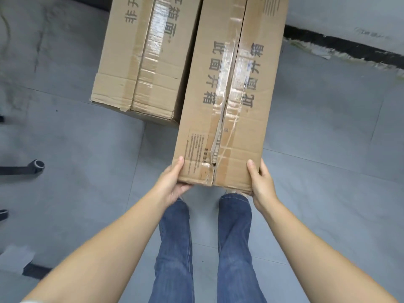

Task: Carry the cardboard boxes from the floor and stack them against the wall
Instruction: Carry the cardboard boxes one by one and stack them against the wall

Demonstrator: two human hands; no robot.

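Note:
A long taped cardboard box (231, 88) with black printed characters runs away from me, its near end above my feet. My left hand (172, 182) grips its near left corner, thumb on top and fingers underneath. The near right corner is gripped the same way by my right hand (261, 182). A second cardboard box (144, 57) lies on the floor to its left, side by side with the first. Their far ends run out of view at the top.
The grey wall (349, 14) with a black baseboard (341, 43) runs across the upper right. Grey tiled floor (317, 127) lies all around. A black chair leg with a caster (37, 166) sticks in from the left edge. My legs in jeans (234, 248) stand below the box.

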